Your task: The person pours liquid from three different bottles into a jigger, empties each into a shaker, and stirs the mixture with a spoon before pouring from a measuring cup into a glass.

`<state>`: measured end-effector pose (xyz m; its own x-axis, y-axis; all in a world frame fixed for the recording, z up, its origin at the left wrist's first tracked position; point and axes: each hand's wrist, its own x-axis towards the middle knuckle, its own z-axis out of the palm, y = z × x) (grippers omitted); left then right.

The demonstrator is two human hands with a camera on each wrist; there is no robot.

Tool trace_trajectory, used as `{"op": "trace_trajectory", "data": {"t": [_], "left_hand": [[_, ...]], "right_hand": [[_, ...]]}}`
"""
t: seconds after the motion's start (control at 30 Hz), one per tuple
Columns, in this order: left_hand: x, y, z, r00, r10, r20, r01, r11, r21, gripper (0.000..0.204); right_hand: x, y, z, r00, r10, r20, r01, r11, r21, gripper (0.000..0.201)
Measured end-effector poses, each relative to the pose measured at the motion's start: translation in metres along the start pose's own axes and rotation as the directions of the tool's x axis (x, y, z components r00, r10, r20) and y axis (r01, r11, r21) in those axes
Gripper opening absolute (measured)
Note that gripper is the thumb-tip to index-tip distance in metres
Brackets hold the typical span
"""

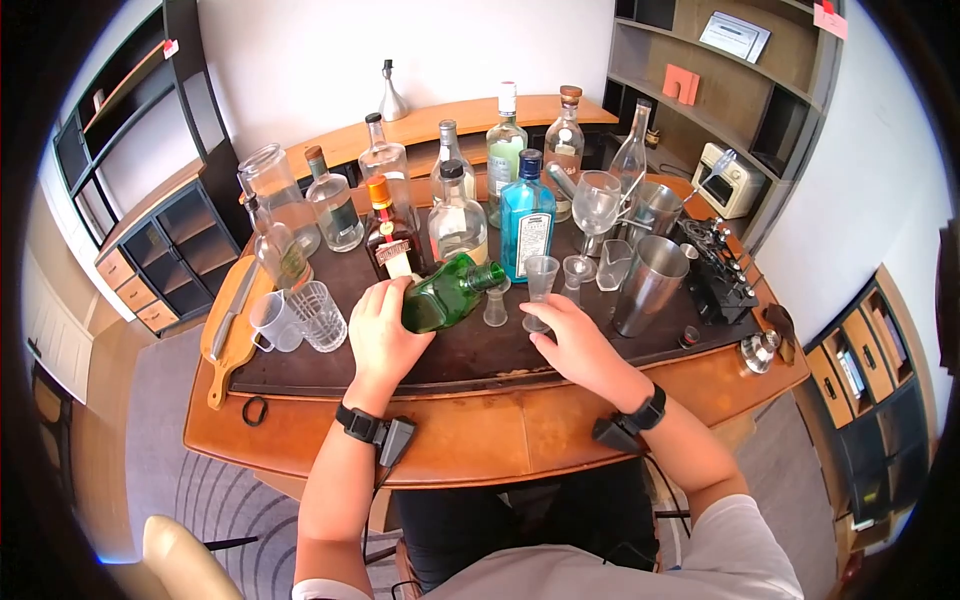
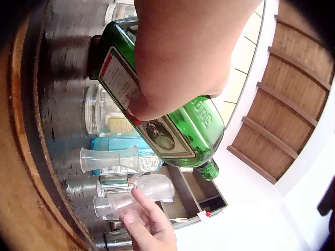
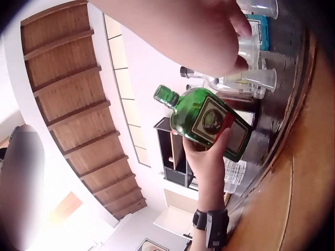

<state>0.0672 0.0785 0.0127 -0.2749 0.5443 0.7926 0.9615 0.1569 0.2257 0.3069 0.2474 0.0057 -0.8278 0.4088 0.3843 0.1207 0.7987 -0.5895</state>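
My left hand grips a green square-sided glass bottle around its body. The bottle leans over with its uncapped neck towards the right; its label shows in the right wrist view. My right hand pinches a clear hourglass-shaped jigger near its lower part, thumb and fingers on opposite sides. The bottle's mouth is left of the jigger's rim, apart from it. A second clear jigger stands on the dark table mat between the hands, and a third stands just behind the held one.
Behind the hands stand several bottles, among them a blue one and an orange-capped one. A metal shaker tin and stemmed glass stand right. Leftward are a cut-glass tumbler, a glass mug and a knife on a wooden board.
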Motion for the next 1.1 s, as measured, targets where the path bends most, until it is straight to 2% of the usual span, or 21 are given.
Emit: {"op": "trace_trajectory", "data": {"t": [0.1, 0.23, 0.6, 0.97, 1.1], "left_hand": [[0.002, 0.001, 0.000, 0.999, 0.038, -0.037, -0.036, 0.999, 0.039, 0.061], [0.003, -0.001, -0.002, 0.992, 0.098, -0.084, -0.090, 0.991, 0.096, 0.061], [0.002, -0.007, -0.005, 0.979, 0.187, -0.084, -0.163, 0.957, 0.238, 0.062], [0.001, -0.005, -0.010, 0.977, 0.198, -0.076, -0.168, 0.939, 0.299, 0.065], [0.000, -0.005, -0.011, 0.978, 0.198, -0.060, -0.170, 0.936, 0.307, 0.065]], "right_hand": [[-0.007, -0.007, 0.004, 0.986, -0.162, -0.024, 0.162, 0.987, -0.007, 0.038], [-0.008, 0.004, 0.013, 0.963, -0.264, -0.047, 0.262, 0.964, -0.052, 0.033], [-0.012, 0.004, 0.015, 0.976, -0.218, -0.010, 0.218, 0.976, 0.003, 0.029], [-0.015, -0.001, 0.017, 0.965, -0.261, -0.005, 0.260, 0.965, -0.026, 0.029], [-0.016, 0.000, 0.017, 0.974, -0.227, 0.006, 0.227, 0.973, -0.031, 0.030]]}}
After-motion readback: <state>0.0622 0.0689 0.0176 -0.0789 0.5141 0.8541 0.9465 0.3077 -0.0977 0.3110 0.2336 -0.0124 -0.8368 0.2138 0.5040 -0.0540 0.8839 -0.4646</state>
